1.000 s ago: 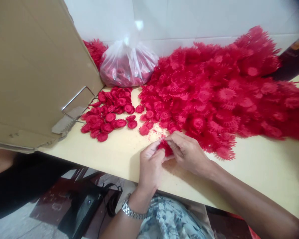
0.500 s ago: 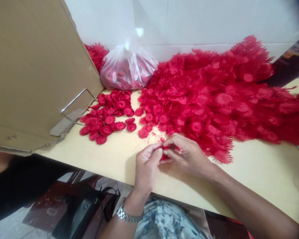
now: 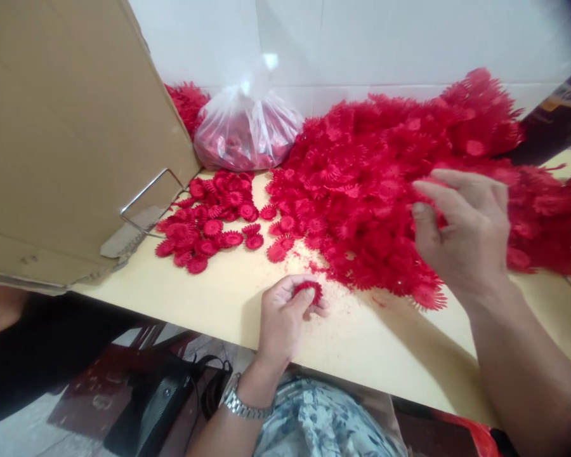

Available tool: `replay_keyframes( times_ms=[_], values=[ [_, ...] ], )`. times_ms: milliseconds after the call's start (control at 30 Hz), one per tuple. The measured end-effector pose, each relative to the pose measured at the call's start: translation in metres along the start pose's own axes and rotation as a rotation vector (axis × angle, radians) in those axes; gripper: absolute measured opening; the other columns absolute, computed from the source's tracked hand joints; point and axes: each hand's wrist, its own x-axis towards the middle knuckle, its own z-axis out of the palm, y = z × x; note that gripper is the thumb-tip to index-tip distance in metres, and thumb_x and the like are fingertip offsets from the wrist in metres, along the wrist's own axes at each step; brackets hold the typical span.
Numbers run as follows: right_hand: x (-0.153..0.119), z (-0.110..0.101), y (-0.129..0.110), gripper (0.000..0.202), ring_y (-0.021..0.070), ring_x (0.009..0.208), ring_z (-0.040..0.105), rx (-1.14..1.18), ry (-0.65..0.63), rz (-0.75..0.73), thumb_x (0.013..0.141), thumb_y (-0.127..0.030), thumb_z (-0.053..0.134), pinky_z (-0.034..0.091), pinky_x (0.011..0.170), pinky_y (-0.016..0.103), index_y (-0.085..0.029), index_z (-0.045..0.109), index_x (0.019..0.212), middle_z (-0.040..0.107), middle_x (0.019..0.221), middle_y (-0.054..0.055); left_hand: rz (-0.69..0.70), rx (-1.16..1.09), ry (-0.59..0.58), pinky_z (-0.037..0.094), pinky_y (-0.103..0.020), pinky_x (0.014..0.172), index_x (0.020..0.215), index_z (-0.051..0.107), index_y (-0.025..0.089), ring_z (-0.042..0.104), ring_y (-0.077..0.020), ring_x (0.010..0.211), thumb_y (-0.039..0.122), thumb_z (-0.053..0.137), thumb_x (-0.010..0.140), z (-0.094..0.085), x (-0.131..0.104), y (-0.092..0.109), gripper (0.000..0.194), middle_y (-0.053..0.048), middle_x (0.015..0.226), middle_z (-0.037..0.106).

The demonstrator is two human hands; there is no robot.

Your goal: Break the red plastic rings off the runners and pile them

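Between thumb and fingers my left hand [image 3: 285, 311] pinches a round red piece with a toothed, petal-like edge [image 3: 313, 292], just above the table near its front edge. My right hand [image 3: 466, 228] is raised over the right part of a large heap of flat red fringed discs [image 3: 361, 184]. Its fingers are apart and slightly curled, with nothing visible in them. To the left lies a smaller pile of cupped red discs [image 3: 212, 228]. Red crumbs are scattered on the table in front of the heap.
A tall cardboard box [image 3: 76, 139] stands at the left, with a bent metal wire [image 3: 145, 193] by its lower corner. Behind the small pile sits a tied plastic bag [image 3: 247, 130] of red pieces against the white wall. A black bag [image 3: 147, 406] is below the table [image 3: 209, 304].
My right hand has left the red piece and moved up and right over the large heap, its fingers opening. My left hand stays in place, still holding the piece.
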Motion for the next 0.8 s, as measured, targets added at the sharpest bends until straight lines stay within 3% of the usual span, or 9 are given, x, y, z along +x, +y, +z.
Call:
replay_keyframes(
  times_ms=[233, 433, 567, 667, 800],
  values=[
    [-0.008, 0.013, -0.038, 0.021, 0.0272, 0.097, 0.059, 0.241, 0.062, -0.166, 0.080, -0.012, 0.057, 0.048, 0.082, 0.044, -0.021, 0.063, 0.097, 0.065, 0.102, 0.011, 0.003, 0.056, -0.058, 0.036, -0.017, 0.035, 0.075, 0.059, 0.015, 0.052, -0.0075, 0.039, 0.028, 0.064, 0.072, -0.002, -0.002, -0.003, 0.015, 0.002, 0.056, 0.061],
    [-0.014, 0.006, -0.068, 0.011, 0.0164, 0.075, 0.060, 0.588, -0.194, -0.164, 0.085, -0.016, 0.054, 0.049, 0.064, 0.029, -0.020, 0.064, 0.087, 0.065, 0.080, 0.006, -0.005, 0.061, -0.082, 0.030, -0.016, 0.030, 0.073, 0.056, 0.015, 0.045, -0.0057, 0.031, 0.038, 0.065, 0.072, 0.001, -0.002, 0.002, 0.025, 0.004, 0.050, 0.057],
    [-0.017, 0.005, -0.079, 0.010, 0.0129, 0.067, 0.056, 0.821, -0.364, -0.102, 0.086, -0.019, 0.053, 0.046, 0.059, 0.026, -0.018, 0.062, 0.082, 0.061, 0.072, 0.004, 0.012, 0.116, -0.015, 0.024, -0.015, 0.030, 0.062, 0.050, 0.017, 0.037, -0.0037, 0.031, 0.047, 0.065, 0.071, 0.000, -0.001, 0.003, 0.034, 0.007, 0.043, 0.046],
    [-0.019, 0.008, -0.083, 0.008, 0.0116, 0.067, 0.056, 0.927, -0.451, -0.007, 0.084, -0.024, 0.058, 0.045, 0.060, 0.024, -0.016, 0.061, 0.084, 0.061, 0.074, 0.003, 0.080, 0.152, 0.022, 0.025, -0.016, 0.034, 0.054, 0.047, 0.017, 0.034, -0.0039, 0.036, 0.049, 0.065, 0.071, 0.000, 0.000, 0.001, 0.040, 0.007, 0.043, 0.039],
    [-0.023, 0.012, -0.088, 0.016, 0.0118, 0.067, 0.057, 1.082, -0.627, 0.191, 0.081, -0.029, 0.060, 0.046, 0.059, 0.023, -0.015, 0.059, 0.089, 0.062, 0.077, 0.002, 0.138, 0.226, -0.026, 0.025, -0.018, 0.037, 0.051, 0.045, 0.017, 0.030, -0.0041, 0.039, 0.052, 0.062, 0.073, 0.000, 0.000, -0.001, 0.045, 0.007, 0.044, 0.036]
  ],
)
